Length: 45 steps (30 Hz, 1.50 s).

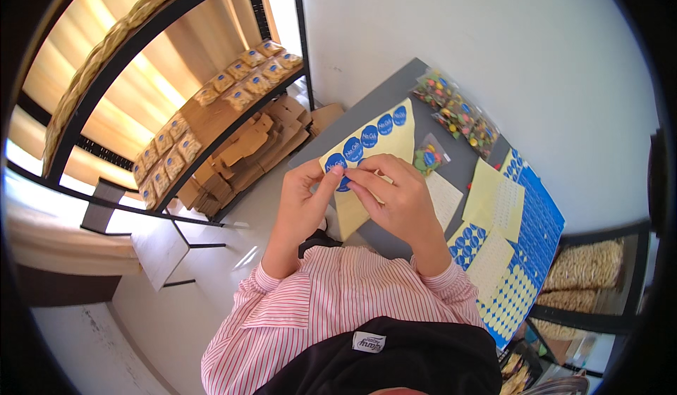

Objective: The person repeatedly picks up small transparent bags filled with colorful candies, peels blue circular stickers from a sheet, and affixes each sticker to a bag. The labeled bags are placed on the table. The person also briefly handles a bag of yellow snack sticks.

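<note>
My left hand (308, 197) grips the near left corner of a yellow backing sheet (355, 212) that carries round blue stickers (369, 136). My right hand (399, 197) meets it there, thumb and fingertips pinched at the edge of a sticker beside my left thumb. Whether that sticker is lifted from the backing is hidden by the fingers. The sheet is held above a grey table (391, 91), its lower part hanging down. Just beyond my right hand lies a small clear bag of colourful pieces (429, 156) with a blue round label.
Larger bags of colourful pieces (457, 109) lie along the wall side. More sticker sheets (534, 215) cover the table's right end. At left, a shelf (203, 120) holds several labelled snack packs (256, 83) above folded cardboard boxes (248, 152). Bulk bags (587, 268) stand on a rack at right.
</note>
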Tool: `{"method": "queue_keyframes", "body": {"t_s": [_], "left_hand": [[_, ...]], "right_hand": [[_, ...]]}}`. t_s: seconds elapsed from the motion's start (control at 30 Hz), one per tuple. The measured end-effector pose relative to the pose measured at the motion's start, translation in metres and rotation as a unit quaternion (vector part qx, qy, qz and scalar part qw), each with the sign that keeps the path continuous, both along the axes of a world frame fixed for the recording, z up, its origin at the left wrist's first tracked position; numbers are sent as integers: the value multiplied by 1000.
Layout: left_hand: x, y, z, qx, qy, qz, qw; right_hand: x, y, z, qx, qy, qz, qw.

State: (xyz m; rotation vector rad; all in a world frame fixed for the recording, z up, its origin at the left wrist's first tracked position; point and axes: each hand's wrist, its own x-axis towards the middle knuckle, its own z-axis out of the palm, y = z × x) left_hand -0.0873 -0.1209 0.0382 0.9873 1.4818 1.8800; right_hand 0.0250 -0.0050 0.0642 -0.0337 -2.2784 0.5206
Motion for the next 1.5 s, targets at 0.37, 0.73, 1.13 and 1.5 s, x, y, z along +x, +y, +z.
{"method": "queue_keyframes", "body": {"t_s": [0.37, 0.73, 1.13, 1.5], "left_hand": [[-14, -30, 7, 42, -32, 131, 990], [-28, -24, 4, 13, 34, 142, 989], [-20, 34, 19, 52, -24, -27, 998], [49, 134, 13, 26, -29, -287, 957]], "right_hand": [[-48, -21, 13, 11, 6, 93, 996], [-58, -13, 15, -20, -41, 114, 992], [-16, 11, 10, 74, 90, -64, 991], [78, 25, -5, 153, 38, -392, 906]]}}
